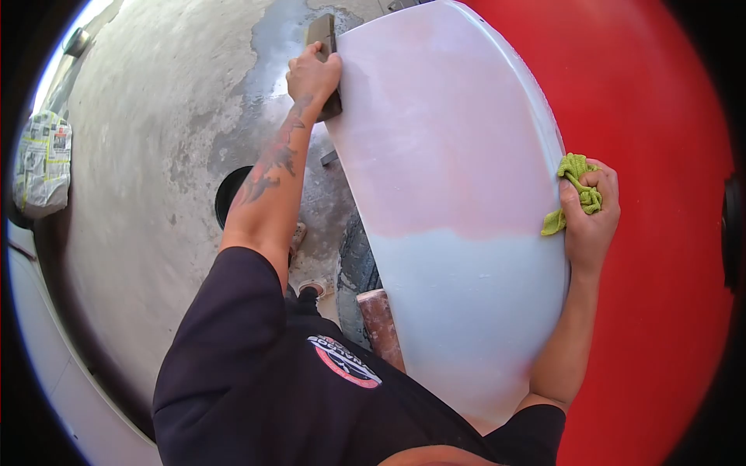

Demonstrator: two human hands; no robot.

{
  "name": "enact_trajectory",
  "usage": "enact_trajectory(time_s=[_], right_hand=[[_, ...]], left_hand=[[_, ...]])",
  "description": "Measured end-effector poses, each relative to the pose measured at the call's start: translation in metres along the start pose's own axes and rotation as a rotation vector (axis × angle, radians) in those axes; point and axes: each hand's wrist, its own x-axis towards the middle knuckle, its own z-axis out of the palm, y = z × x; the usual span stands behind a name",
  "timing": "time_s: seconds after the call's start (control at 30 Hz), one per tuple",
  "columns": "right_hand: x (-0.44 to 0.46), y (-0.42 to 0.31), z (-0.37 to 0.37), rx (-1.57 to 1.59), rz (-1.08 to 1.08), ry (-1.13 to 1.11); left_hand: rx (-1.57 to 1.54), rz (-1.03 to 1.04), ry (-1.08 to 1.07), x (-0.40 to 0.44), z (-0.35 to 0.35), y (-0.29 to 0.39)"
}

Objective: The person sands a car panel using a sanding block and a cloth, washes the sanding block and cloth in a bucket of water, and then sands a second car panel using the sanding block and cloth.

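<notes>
A curved panel (466, 171), pinkish-white at the far part and pale blue-white nearer, lies in front of me beside a red surface (645, 233). At its far left edge my left hand (313, 74) is closed on a long brownish-grey block (320, 31), which touches the panel's edge. My right hand (592, 208) grips a crumpled green cloth (579, 186) at the panel's right edge, where it meets the red surface.
Below the panel's left side are a tire (356, 268) and a reddish-brown, worn piece (381, 326). A black bucket (227, 194) stands on the partly wet concrete floor (148, 163). A newspaper-wrapped object (44, 163) and a light-coloured car body (54, 342) are at the left.
</notes>
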Motion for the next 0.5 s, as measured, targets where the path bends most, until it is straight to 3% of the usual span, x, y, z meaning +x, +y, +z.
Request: enact_trajectory(time_s=[0.03, 0.1, 0.17, 0.23, 0.37, 0.43, 0.5], right_hand=[[0.001, 0.001, 0.000, -0.007, -0.021, -0.005], [0.001, -0.002, 0.002, -0.007, -0.006, 0.022], [0.001, -0.003, 0.002, -0.009, 0.002, 0.018], [-0.001, 0.000, 0.001, -0.006, 0.012, 0.013], [0.000, -0.001, 0.001, 0.003, -0.006, 0.013], [0.000, -0.002, 0.001, 0.006, -0.015, 0.009], [0.001, 0.000, 0.000, 0.001, -0.019, 0.004]], left_hand=[[0.007, 0.033, 0.030, -0.022, 0.001, 0.015], [-0.068, 0.360, 0.019, -0.100, -0.014, 0.060], [-0.152, 0.519, -0.067, -0.127, -0.029, 0.059], [-0.109, 0.473, -0.028, -0.095, -0.021, 0.031], [0.064, -0.057, 0.010, 0.017, -0.002, -0.046], [-0.011, -0.184, 0.029, 0.000, -0.005, -0.026], [0.039, 0.051, 0.026, -0.069, -0.016, 0.010]])
